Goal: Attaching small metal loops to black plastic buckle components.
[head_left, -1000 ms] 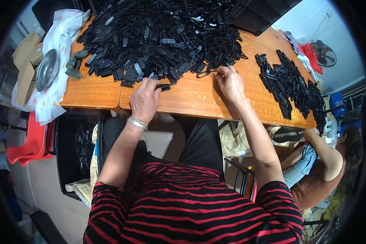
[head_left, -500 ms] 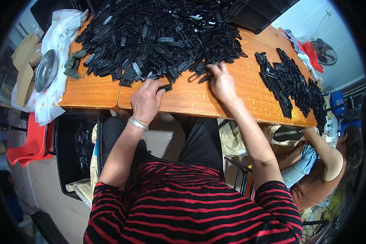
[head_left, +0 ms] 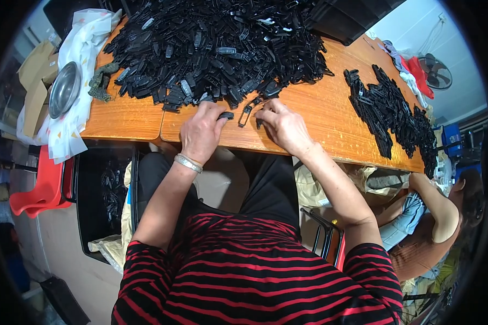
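My left hand (head_left: pixel 200 131), with a silver bracelet on its wrist, is closed on a small black plastic piece (head_left: pixel 227 115) that sticks out between thumb and fingers. A short way to its right, my right hand (head_left: pixel 285 129) pinches another small black plastic piece (head_left: pixel 259 124), mostly hidden by the fingers. Between the two hands a black open-frame plastic part (head_left: pixel 246 114) lies on the wooden table (head_left: pixel 320 122). Just beyond both hands spreads a large heap of black plastic parts (head_left: pixel 206 54).
A second, smaller pile of black parts (head_left: pixel 385 108) lies toward the table's right end. Left are a metal bowl (head_left: pixel 65 90) and a dark cloth (head_left: pixel 100 81). A black bin (head_left: pixel 106 200) and red chair (head_left: pixel 40 187) stand below. A co-worker (head_left: pixel 428 233) sits at right.
My right hand has moved left and slightly nearer, away from the heap's edge. The open-frame part now lies between my hands. My left hand has shifted only slightly, keeping its piece.
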The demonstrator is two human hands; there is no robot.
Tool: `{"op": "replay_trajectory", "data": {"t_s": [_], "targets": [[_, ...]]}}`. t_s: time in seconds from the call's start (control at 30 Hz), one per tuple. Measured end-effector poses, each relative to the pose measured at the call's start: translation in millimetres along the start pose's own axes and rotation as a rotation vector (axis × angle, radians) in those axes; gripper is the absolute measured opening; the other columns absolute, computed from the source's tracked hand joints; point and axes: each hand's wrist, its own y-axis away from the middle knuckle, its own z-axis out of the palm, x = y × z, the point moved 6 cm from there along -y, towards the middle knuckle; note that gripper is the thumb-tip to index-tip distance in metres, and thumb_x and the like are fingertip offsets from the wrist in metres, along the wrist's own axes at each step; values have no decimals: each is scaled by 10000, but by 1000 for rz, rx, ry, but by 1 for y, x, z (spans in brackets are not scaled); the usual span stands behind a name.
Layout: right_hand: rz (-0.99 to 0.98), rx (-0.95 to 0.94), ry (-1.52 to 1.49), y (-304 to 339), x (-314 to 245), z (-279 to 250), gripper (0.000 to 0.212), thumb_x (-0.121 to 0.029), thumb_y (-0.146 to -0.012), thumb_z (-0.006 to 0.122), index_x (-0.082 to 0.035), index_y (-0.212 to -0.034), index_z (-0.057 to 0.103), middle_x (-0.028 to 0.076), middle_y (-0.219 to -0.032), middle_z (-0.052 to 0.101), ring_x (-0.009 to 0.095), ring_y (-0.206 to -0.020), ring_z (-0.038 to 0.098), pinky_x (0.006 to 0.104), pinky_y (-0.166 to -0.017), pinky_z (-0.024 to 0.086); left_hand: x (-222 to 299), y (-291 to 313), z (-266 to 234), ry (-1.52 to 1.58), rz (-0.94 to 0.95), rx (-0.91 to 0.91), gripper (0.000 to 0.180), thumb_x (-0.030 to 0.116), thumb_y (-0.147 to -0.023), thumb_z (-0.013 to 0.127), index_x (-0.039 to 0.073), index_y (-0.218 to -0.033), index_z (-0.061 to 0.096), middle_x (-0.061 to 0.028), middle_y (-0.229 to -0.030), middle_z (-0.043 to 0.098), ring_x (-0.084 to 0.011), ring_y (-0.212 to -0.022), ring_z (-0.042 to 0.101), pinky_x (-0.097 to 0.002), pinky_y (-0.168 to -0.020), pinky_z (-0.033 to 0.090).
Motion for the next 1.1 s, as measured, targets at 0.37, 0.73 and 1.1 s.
{"op": "replay_trajectory", "data": {"t_s": [0.37, 0.73, 1.1], "targets": [[107, -174, 8, -2, 9, 7, 220, -116, -747, 751, -54, -853, 568, 128, -857, 585, 351, -774, 612, 433, -647, 484, -8, -2, 5, -9, -37, -101, 176, 108, -781, 715, 98, -946, 654, -82, -915, 614, -316, -824, 626, -403, -674, 496], [169, 0, -399, -16, -27, 17, 154, -50, -847, 658, -13, -961, 562, 133, -877, 576, 276, -758, 600, 344, -647, 498, -4, 2, 0, 90, -42, -168, 313, 103, -734, 775, 44, -966, 574, -119, -879, 621, -322, -768, 622, -366, -662, 498], [388, 222, -725, 7, -55, 18, 223, 8, -835, 689, -7, -1029, 581, 36, -869, 627, 80, -727, 591, 231, -670, 506, 4, 44, 22, 1478, -697, -54, 309, 60, -888, 655, 55, -1185, 571, 24, -989, 622, -18, -758, 540, -153, -596, 379]]}}
